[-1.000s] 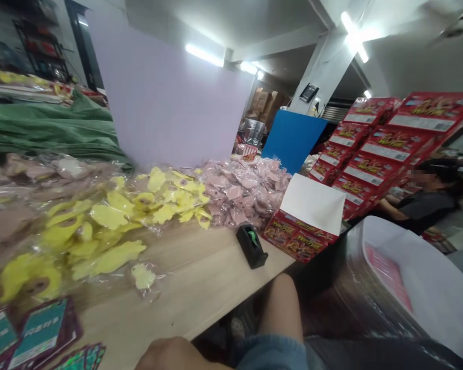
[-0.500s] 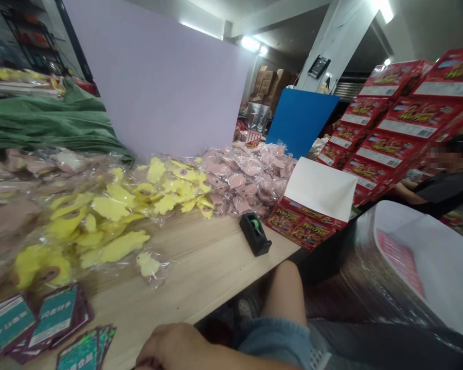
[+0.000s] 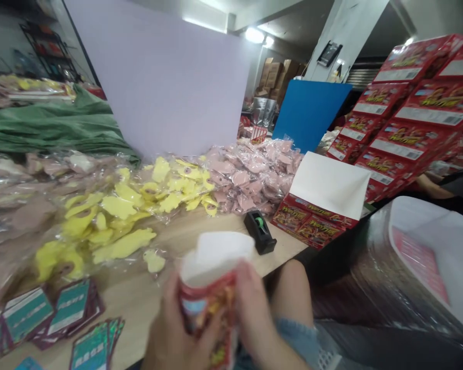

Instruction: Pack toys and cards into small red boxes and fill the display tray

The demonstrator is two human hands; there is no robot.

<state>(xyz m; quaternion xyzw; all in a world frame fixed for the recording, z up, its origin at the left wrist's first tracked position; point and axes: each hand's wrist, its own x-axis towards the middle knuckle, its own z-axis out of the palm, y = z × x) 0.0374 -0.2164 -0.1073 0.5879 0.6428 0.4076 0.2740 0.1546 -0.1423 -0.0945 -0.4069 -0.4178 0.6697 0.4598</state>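
Head view: small red carton point(image 3: 208, 293), white top flap raised, just nearer than and left of the tape dispenser point(image 3: 260, 232), lifted clear of the table point(image 3: 139, 303) and close to the camera. Clasped from both sides: left hand point(image 3: 170, 334) wrapped round its left wall, right hand point(image 3: 254, 313) pressed against its right wall, fingers curled onto the printed card. Heavily blurred, so exact fingertip placing impossible to tell. Judged light and thin-walled, of glossy printed cardboard, probably a little slippery and easy to dent if squeezed mid-panel. Best taken at the corners and lower edges, where folded card is stiffest, and not by the loose flap, apt to bend or crease. Beyond the tape dispenser, pink packets point(image 3: 250, 172) in clear wrap; to its left, yellow packets point(image 3: 116, 216). Just to its right, an open red display box point(image 3: 312, 226) with white lid up. Well to its left and nearer, teal cards point(image 3: 64, 308) fanned on the wood.
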